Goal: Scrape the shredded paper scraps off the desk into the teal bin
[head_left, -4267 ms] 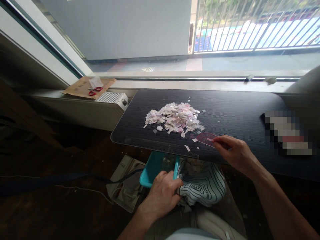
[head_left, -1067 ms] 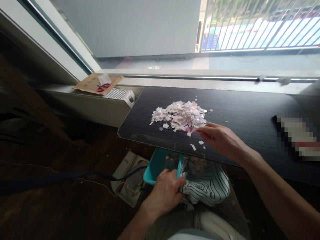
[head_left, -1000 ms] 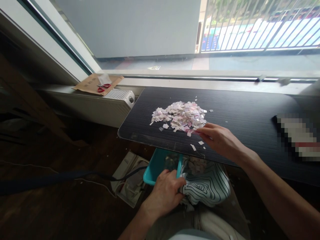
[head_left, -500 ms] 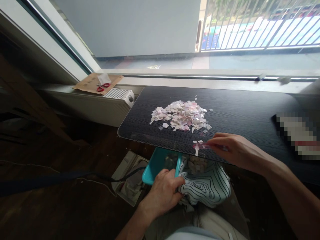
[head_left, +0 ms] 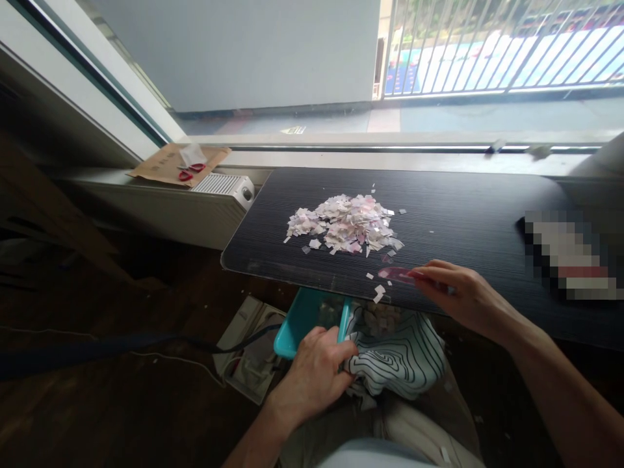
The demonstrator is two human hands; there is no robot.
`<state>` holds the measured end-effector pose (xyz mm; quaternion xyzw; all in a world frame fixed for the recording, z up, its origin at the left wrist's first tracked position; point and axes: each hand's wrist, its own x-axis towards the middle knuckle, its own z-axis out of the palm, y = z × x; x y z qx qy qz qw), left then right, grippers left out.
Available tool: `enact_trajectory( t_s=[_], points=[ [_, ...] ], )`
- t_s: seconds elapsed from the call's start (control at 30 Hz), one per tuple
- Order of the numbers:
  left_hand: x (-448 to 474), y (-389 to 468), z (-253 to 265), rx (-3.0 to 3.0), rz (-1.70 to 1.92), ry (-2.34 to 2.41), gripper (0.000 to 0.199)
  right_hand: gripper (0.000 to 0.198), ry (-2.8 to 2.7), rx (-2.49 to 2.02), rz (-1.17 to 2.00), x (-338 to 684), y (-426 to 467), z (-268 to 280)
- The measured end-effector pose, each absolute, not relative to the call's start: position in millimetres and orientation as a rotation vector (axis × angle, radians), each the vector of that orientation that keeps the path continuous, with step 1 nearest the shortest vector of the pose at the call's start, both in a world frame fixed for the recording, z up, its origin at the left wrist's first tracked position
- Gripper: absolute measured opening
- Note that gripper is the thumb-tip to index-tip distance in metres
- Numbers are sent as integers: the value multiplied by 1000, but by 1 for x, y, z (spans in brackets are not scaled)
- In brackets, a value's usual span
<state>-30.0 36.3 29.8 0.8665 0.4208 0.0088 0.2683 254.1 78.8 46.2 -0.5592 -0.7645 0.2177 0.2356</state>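
Head view: right hand (head_left: 451, 286) is pinched on a pink translucent scraper (head_left: 396, 275), held low at the worktop (head_left: 468, 208), just on the near side of the paper scrap pile (head_left: 353, 224). Left hand (head_left: 319, 361) is clamped on the edge of a patterned bag (head_left: 400, 364), right against a teal bin (head_left: 286, 335); can't tell if it grips the bin rim too. Bag mouth is under the worktop's near edge, scraps visible in it. Loose scraps (head_left: 379, 294) lie near that edge.

Likely failure modes: a fast or skewed scraper stroke could flick scraps past the bag onto the floor; a slack left grip could let the mouth sag; thin flat scraps could slip under the scraper; a draught could scatter the pile.
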Motion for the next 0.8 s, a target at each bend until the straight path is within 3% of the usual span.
enact_trajectory(
  t_s=[0.3, 0.5, 0.7, 0.8],
  points=[
    [-32, 36, 29, 2339, 46, 1148, 7, 24, -2086, -1478, 763, 253, 60, 40],
    [-31, 36, 31, 2350, 50, 1144, 6, 26, -2002, -1508, 646, 240, 78, 35],
    [-33, 35, 30, 2343, 58, 1155, 8, 24, -2086, -1447, 813, 245, 67, 40],
    [-33, 36, 30, 2339, 37, 1166, 8, 23, -1989, -1504, 734, 255, 56, 37]
  ],
)
